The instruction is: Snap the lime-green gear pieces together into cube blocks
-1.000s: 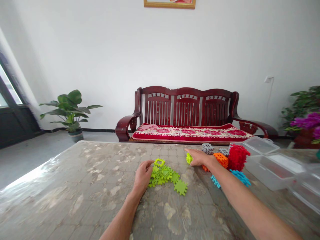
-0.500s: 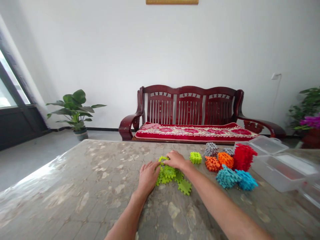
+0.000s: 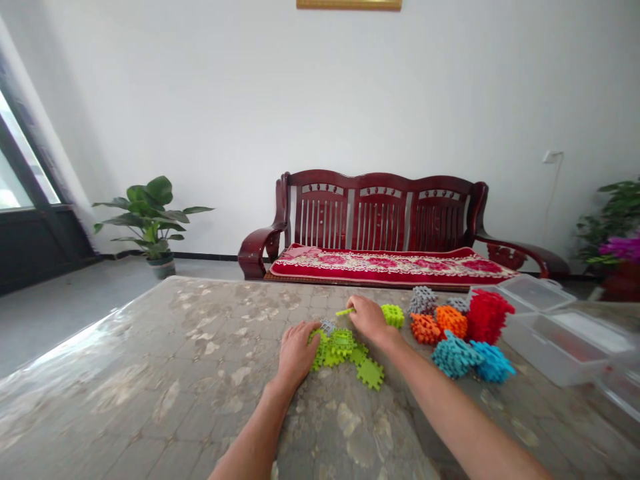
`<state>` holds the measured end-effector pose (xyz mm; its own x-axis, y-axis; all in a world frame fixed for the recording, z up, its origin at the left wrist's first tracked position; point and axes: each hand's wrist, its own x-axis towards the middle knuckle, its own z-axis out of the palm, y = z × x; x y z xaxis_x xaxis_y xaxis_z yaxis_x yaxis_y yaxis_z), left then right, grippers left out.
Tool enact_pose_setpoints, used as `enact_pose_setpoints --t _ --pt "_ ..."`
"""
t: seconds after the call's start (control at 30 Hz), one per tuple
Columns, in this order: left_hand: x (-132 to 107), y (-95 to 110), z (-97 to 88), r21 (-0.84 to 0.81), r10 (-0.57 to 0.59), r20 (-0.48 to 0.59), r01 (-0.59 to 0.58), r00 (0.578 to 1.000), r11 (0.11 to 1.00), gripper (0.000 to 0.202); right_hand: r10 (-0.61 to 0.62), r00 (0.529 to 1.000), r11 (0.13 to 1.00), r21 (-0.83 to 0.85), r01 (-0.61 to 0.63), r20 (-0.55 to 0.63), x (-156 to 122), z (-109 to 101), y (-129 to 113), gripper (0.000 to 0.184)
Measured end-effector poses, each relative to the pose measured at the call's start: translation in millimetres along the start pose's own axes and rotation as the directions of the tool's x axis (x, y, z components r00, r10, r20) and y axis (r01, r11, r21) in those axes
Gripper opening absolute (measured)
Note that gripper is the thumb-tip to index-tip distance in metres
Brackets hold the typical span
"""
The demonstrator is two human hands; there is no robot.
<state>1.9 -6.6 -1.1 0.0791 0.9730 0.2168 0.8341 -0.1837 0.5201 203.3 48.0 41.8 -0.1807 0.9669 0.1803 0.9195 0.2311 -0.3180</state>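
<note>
Lime-green toothed interlocking plastic tiles (image 3: 343, 341) lie in a loose pile on the table, some flat and some overlapping. Against the pile's left side rests my left hand (image 3: 296, 348), its fingers stretched out and its thumb touching the green tiles. A grey tile (image 3: 327, 327) shows at the back of the pile. My right hand (image 3: 369, 319) is pinching a thin green tile (image 3: 345, 311), seen edge-on, just behind the pile. Right beside that hand stands a neat green stack of tiles (image 3: 393, 316), partly covered by it.
To the right sit grey tiles (image 3: 423, 300), orange tiles (image 3: 451, 321), a red stack (image 3: 490, 317), teal tiles (image 3: 456, 355) and blue tiles (image 3: 493, 360). A clear plastic box (image 3: 550, 350) is at the right. Behind the cloth-covered table (image 3: 200, 387) stands a wooden bench (image 3: 380, 213).
My right hand has moved right, off the pile, with a green tile now lifted in its fingers. The grey tile is now more exposed. My left hand has stayed put.
</note>
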Motion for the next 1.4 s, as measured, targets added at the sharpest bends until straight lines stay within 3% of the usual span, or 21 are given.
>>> enact_pose_setpoints --t 0.17,0.33,0.53,0.73,1.03,1.23,1.4 --pt "1 -2 0.9 -0.007 0.008 -0.010 -0.008 1.000 1.000 0.035 -0.109 0.988 0.994 -0.018 0.111 0.106 -12 -8 17 0.052" --pt "1 -2 0.3 -0.012 0.014 -0.018 -0.015 1.000 1.000 0.034 -0.197 0.962 0.978 -0.025 0.205 0.190 0 -5 24 0.068" --pt "2 -3 0.1 -0.022 0.023 -0.025 -0.023 0.999 0.999 0.033 -0.225 0.938 0.966 -0.070 0.251 0.265 11 -7 17 0.059" --pt "4 -3 -0.7 -0.042 0.014 -0.029 -0.015 0.999 0.999 0.032 -0.230 0.951 0.957 -0.128 0.260 0.209 2 -22 15 0.058" --pt "3 1 -4.4 -0.063 -0.015 -0.042 0.012 0.999 0.998 0.033 -0.087 0.990 0.973 -0.203 0.108 0.112 -14 -82 75 0.063" --pt "2 2 -5.3 -0.061 -0.006 -0.032 0.004 0.999 0.998 0.034 -0.046 0.993 0.968 -0.242 0.071 0.106 -26 -84 90 0.068" --pt "3 0 -5.1 -0.053 -0.016 -0.019 0.014 1.000 0.998 0.033 -0.071 0.995 0.965 -0.248 0.087 0.073 -27 -80 88 0.060"
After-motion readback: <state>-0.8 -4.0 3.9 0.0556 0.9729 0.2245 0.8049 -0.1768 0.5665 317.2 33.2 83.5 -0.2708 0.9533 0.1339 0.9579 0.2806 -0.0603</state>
